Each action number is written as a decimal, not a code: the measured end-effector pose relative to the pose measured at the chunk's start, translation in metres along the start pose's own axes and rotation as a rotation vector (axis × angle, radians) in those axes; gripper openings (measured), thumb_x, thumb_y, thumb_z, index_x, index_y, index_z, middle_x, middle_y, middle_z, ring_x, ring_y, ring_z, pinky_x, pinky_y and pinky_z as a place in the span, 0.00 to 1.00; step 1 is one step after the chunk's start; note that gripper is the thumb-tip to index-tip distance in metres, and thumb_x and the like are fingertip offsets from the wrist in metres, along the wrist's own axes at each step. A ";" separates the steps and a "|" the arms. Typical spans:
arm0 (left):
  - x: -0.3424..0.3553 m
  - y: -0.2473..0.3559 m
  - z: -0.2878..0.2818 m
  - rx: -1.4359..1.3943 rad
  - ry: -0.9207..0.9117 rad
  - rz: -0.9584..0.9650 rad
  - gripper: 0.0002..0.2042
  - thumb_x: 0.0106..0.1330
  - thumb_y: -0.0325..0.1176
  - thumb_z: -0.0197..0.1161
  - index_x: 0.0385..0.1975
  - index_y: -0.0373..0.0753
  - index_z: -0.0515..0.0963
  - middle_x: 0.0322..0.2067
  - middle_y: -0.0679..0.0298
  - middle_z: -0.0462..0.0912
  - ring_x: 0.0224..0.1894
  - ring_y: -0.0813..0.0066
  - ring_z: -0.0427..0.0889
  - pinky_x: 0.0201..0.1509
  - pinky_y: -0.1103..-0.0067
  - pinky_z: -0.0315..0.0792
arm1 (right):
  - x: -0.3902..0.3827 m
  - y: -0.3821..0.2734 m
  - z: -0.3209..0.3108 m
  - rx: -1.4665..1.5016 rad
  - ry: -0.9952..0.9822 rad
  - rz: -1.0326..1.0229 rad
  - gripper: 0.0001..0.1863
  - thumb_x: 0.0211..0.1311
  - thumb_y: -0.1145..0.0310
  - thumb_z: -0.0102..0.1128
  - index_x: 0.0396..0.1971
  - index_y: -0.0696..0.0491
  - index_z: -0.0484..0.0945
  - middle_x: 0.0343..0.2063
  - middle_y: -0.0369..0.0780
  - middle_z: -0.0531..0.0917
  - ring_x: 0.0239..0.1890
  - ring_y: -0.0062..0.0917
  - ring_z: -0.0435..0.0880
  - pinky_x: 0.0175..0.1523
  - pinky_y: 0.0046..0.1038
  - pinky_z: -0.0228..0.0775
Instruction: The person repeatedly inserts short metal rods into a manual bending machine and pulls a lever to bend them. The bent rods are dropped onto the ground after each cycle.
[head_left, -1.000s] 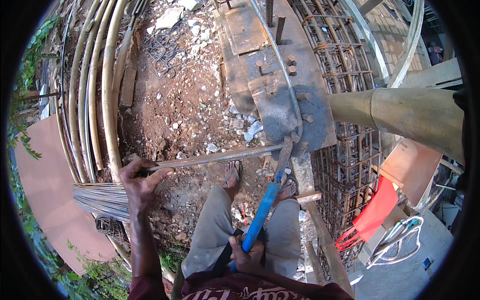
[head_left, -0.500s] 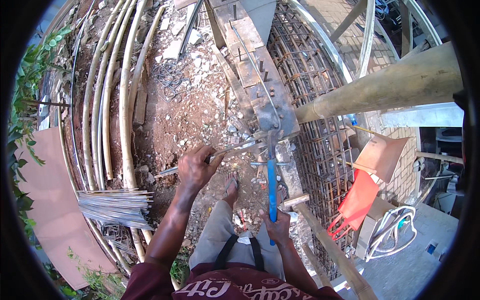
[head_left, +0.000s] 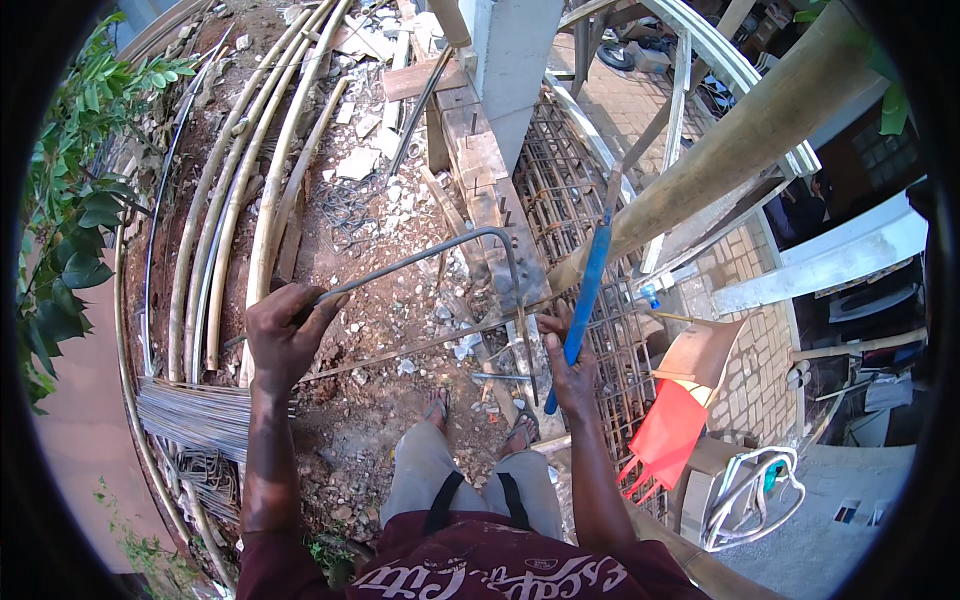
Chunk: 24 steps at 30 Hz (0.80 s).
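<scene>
My left hand (head_left: 285, 335) is closed around a steel rod (head_left: 420, 255) that runs out to the right and turns down in a sharp bend. The rod is held up above the bench, its bent end pointing back toward me. In my right hand (head_left: 572, 370) is a rebar bending bar (head_left: 592, 285) with a blue handle and a bare metal head, raised and tilted away from me. Beneath both lies a narrow wooden bench (head_left: 475, 155) with upright steel pegs along its top. The bar's head is apart from the rod.
A tied rebar cage (head_left: 575, 190) stretches along the bench's right side. Bamboo poles (head_left: 270, 200) and a bundle of straight rods (head_left: 190, 415) lie at left. A thick bamboo pole (head_left: 740, 130) slants across the upper right. A red bag (head_left: 665, 435) hangs at right; rubble covers the ground.
The steel rod has come up off the bench and now shows its bend. My right hand has lifted the bending bar away from the pegs, up and to the right. My left hand has moved left.
</scene>
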<state>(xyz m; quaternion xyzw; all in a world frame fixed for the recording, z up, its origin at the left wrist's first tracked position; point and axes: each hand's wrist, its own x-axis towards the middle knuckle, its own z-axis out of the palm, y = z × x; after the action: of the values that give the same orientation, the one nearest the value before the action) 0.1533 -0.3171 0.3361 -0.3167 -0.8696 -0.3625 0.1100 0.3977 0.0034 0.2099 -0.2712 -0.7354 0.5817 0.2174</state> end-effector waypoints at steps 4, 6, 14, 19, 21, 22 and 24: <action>0.002 -0.056 0.127 0.062 -0.236 -0.226 0.18 0.69 0.54 0.76 0.38 0.44 0.93 0.27 0.62 0.92 0.20 0.77 0.84 0.23 0.73 0.75 | -0.021 0.052 0.023 -0.002 0.114 0.225 0.24 0.76 0.64 0.68 0.66 0.58 0.80 0.41 0.39 0.89 0.39 0.21 0.88 0.47 0.28 0.79; 0.002 -0.083 0.184 0.061 -0.410 -0.331 0.21 0.68 0.60 0.73 0.40 0.47 0.93 0.28 0.62 0.93 0.24 0.74 0.87 0.29 0.67 0.79 | -0.022 0.084 0.028 -0.165 0.201 0.246 0.19 0.74 0.65 0.71 0.59 0.58 0.86 0.33 0.36 0.87 0.31 0.17 0.85 0.38 0.27 0.76; 0.021 -0.148 0.264 0.109 -0.551 -0.359 0.30 0.62 0.67 0.75 0.39 0.40 0.92 0.27 0.57 0.91 0.29 0.65 0.90 0.39 0.65 0.84 | 0.007 0.159 0.050 -0.101 0.273 0.355 0.16 0.74 0.66 0.71 0.55 0.59 0.87 0.32 0.37 0.89 0.26 0.15 0.80 0.33 0.26 0.72; 0.040 -0.158 0.278 0.037 -0.505 -0.318 0.33 0.56 0.71 0.77 0.31 0.39 0.90 0.23 0.57 0.90 0.24 0.65 0.87 0.36 0.64 0.82 | 0.008 0.162 0.067 -0.203 0.373 0.335 0.15 0.74 0.67 0.70 0.54 0.59 0.85 0.31 0.36 0.89 0.24 0.12 0.76 0.28 0.21 0.67; 0.049 -0.166 0.281 0.013 -0.574 -0.364 0.34 0.55 0.72 0.77 0.28 0.39 0.89 0.21 0.58 0.89 0.23 0.66 0.86 0.34 0.64 0.81 | 0.007 0.158 0.069 -0.181 0.402 0.400 0.15 0.74 0.67 0.71 0.54 0.59 0.85 0.31 0.36 0.89 0.24 0.12 0.76 0.29 0.21 0.67; 0.051 -0.169 0.283 0.020 -0.632 -0.395 0.34 0.55 0.72 0.77 0.27 0.39 0.89 0.20 0.58 0.88 0.22 0.66 0.85 0.34 0.64 0.81 | 0.007 0.157 0.069 -0.189 0.407 0.421 0.15 0.74 0.67 0.71 0.54 0.59 0.85 0.31 0.36 0.89 0.24 0.12 0.76 0.29 0.21 0.67; 0.049 -0.173 0.287 0.049 -0.642 -0.437 0.35 0.55 0.73 0.77 0.23 0.39 0.86 0.17 0.60 0.84 0.20 0.66 0.82 0.32 0.64 0.79 | 0.007 0.154 0.067 -0.214 0.406 0.449 0.15 0.73 0.66 0.72 0.52 0.60 0.86 0.30 0.36 0.89 0.26 0.14 0.77 0.32 0.24 0.69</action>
<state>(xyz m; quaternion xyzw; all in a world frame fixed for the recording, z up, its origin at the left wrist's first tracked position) 0.0172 -0.1856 0.0547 -0.2185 -0.9151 -0.2390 -0.2403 0.3727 -0.0141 0.0446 -0.5586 -0.6557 0.4685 0.1962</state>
